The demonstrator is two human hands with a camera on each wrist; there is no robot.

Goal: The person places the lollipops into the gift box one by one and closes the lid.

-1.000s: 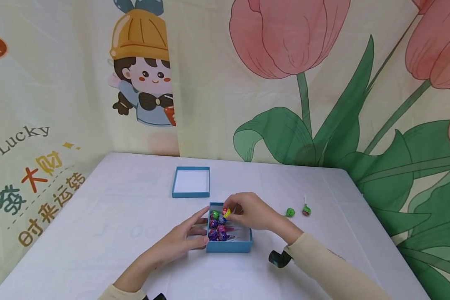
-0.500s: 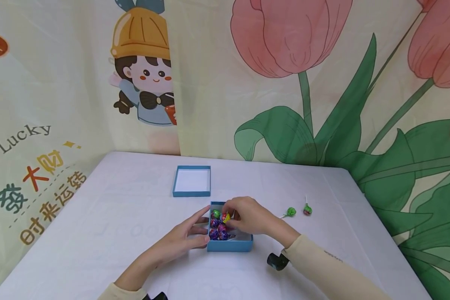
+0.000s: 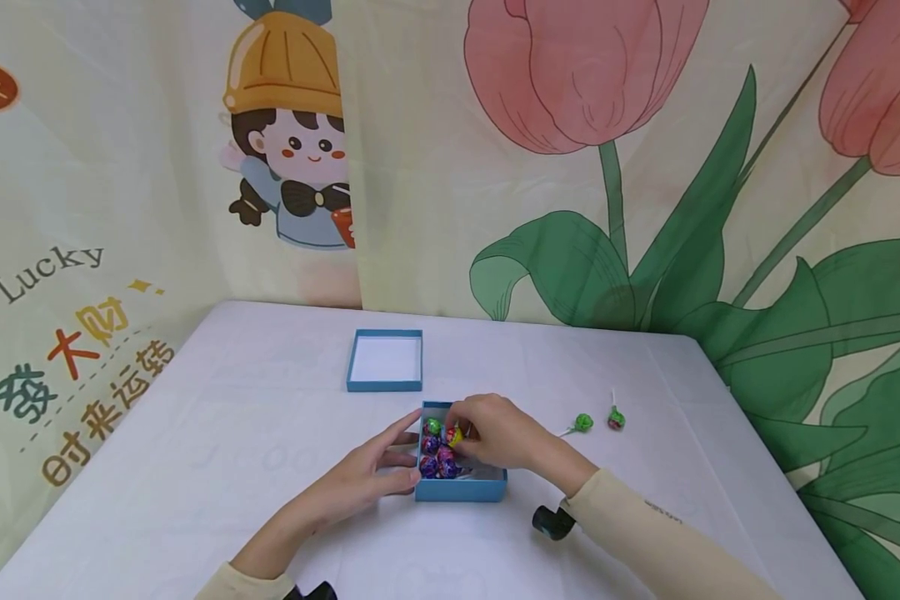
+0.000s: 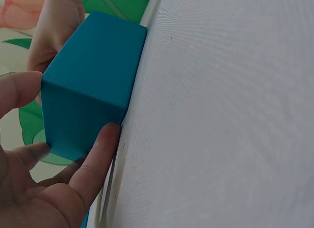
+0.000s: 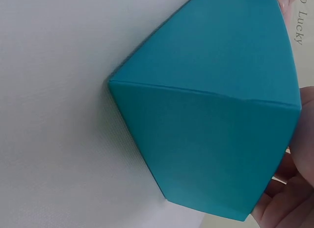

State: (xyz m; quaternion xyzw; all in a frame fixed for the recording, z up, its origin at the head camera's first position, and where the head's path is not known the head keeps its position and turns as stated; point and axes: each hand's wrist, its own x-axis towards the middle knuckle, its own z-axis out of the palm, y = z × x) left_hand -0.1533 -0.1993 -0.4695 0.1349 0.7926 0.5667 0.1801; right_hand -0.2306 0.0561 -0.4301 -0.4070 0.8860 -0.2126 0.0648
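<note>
Head view: the left hand (image 3: 371, 475) is bracing the blue box (image 3: 461, 486) on the counter (image 3: 195, 467), fingers straight, while the right hand (image 3: 495, 433) is pinching a lollipop (image 3: 453, 435) inside it.

Left wrist view: fingers (image 4: 95, 164) are lying flat against the box wall, steadying it.

Right wrist view: only the box is showing.

this looks like a staged recording corner rather than a lived-in room. a table (image 3: 270, 467) covered in plain white cloth stands boxed in by hanging printed backdrops: a cartoon child in a yellow hat (image 3: 288, 133) beside chinese lettering and the word "lucky" on the left, huge pink tulips (image 3: 585, 75) with green leaves on the right. the cloth panels meet at a seam and hide whatever walls lie behind.
</note>
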